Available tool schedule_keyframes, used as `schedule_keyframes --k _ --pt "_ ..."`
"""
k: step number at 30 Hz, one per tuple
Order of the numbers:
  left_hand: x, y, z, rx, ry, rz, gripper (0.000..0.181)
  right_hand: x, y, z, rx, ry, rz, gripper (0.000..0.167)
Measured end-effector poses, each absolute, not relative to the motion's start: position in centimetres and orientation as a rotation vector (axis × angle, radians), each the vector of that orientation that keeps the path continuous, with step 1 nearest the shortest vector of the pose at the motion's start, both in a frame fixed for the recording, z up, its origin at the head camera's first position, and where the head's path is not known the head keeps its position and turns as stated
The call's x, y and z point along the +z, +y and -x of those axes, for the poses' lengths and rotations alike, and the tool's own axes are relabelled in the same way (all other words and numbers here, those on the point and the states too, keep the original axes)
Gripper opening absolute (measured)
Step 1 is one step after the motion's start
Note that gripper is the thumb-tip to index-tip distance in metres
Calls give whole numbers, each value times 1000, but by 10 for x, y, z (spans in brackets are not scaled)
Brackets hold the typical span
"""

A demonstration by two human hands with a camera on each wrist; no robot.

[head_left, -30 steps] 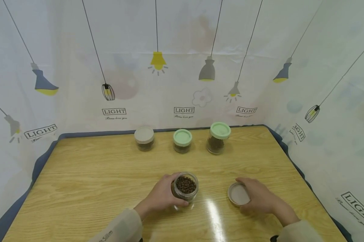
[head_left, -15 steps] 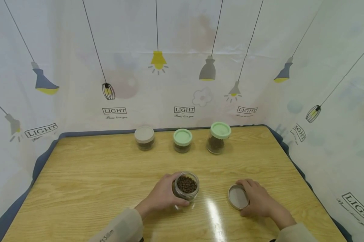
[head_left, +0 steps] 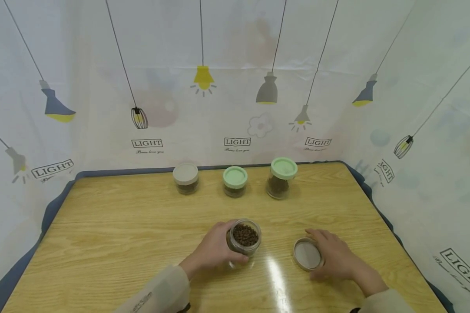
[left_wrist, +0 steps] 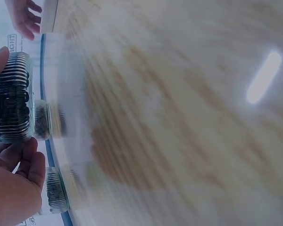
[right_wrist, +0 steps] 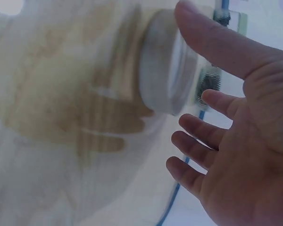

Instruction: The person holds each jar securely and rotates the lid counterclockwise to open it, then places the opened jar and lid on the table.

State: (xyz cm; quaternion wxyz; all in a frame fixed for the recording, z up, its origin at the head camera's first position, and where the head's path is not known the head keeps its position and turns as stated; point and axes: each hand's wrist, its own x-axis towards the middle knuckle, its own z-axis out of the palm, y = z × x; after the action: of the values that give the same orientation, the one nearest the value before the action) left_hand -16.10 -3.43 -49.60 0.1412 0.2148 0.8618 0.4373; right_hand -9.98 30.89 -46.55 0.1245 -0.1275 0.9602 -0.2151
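Note:
My left hand [head_left: 215, 250] grips a clear glass jar [head_left: 235, 248] from its left side, thumb at the front. Small dark brown round grains [head_left: 245, 235] fill it, and its mouth is uncovered. In the left wrist view the ribbed jar [left_wrist: 12, 96] appears to be off the table, between thumb and fingers. To the right, a pale greyish lid [head_left: 307, 254] lies on the table with its hollow side up. Beside that lid is my right hand [head_left: 336, 257]; in the right wrist view the hand [right_wrist: 240, 141] has its fingers extended and apart from the lid [right_wrist: 160, 66].
Three closed jars stand along the table's back edge: one with a grey-beige lid [head_left: 186, 174], a short one with a green lid [head_left: 235, 177], and a taller green-lidded jar [head_left: 283, 168]. Behind the wooden table [head_left: 121, 230] hangs a lamp-printed curtain [head_left: 235, 117].
My left hand has moved the open jar slightly right and away from me. The right hand's fingers have loosened from the lid, which stays almost where it was.

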Motion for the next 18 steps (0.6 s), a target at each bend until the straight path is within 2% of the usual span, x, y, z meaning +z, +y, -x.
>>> schedule_keyframes --k 12,18 --pt "-493 -5 172 1263 2480 -626 92 -448 320 103 -605 2873 398 104" --pt "-493 14 180 1256 2498 -618 94 -440 321 103 -615 2788 312 105"
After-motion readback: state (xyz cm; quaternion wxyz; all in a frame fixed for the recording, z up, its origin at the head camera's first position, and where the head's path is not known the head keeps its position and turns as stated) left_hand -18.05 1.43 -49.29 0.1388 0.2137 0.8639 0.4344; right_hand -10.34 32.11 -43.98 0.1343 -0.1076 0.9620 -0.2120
